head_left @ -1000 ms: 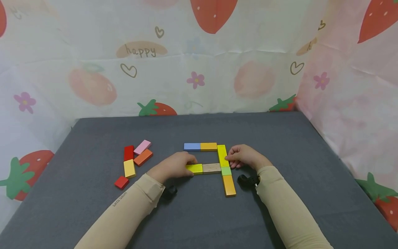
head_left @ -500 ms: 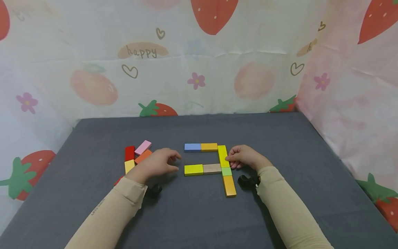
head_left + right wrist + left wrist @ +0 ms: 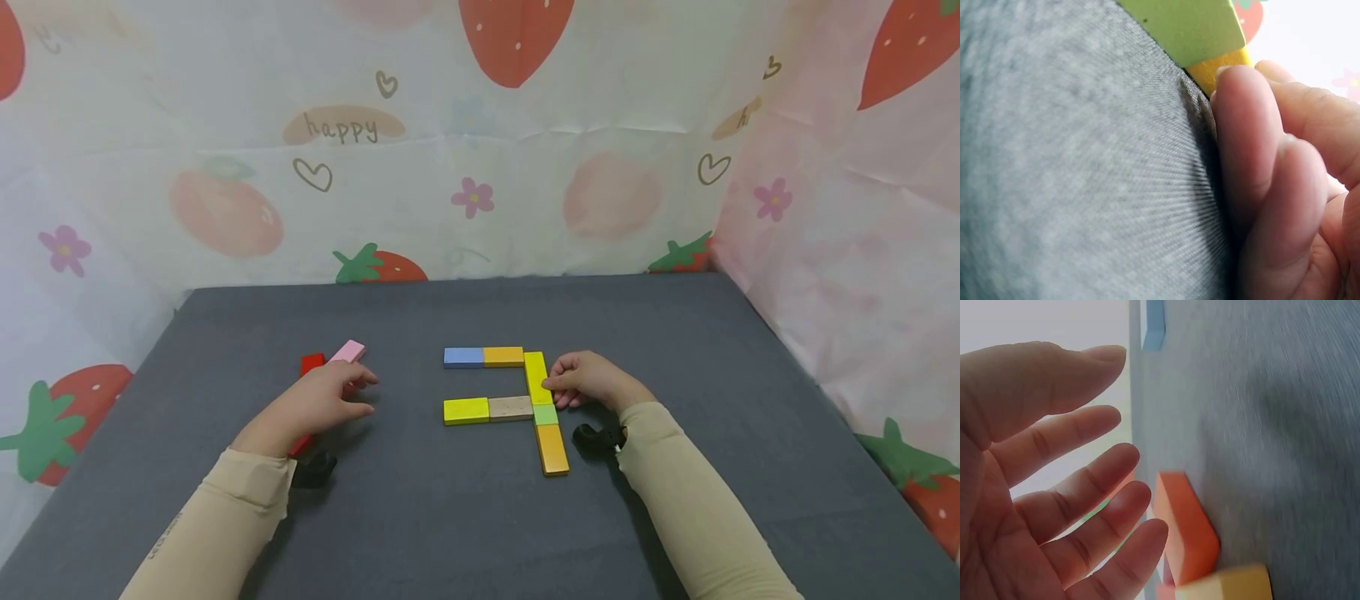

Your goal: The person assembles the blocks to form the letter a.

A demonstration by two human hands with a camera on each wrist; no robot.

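Note:
My left hand hovers over a loose cluster of toy blocks, thumb and fingers spread with nothing between them. Past it show a pink block and a red block. Much of the cluster is covered in the head view; the left wrist view reveals an orange block and a pale yellow block near the fingertips. Fingers bent, my right hand holds the right edge of a long yellow block lying flat. Below that come a green block and an amber block.
Two rows run left from the yellow-green column: a blue block with an orange-yellow block, and a lime-yellow block with a bare wood block. A dark grey cloth covers the table; printed curtains stand behind.
My left hand has let go of the lime-yellow block at the row's end and moved left over the loose cluster. The right hand stays at the yellow block.

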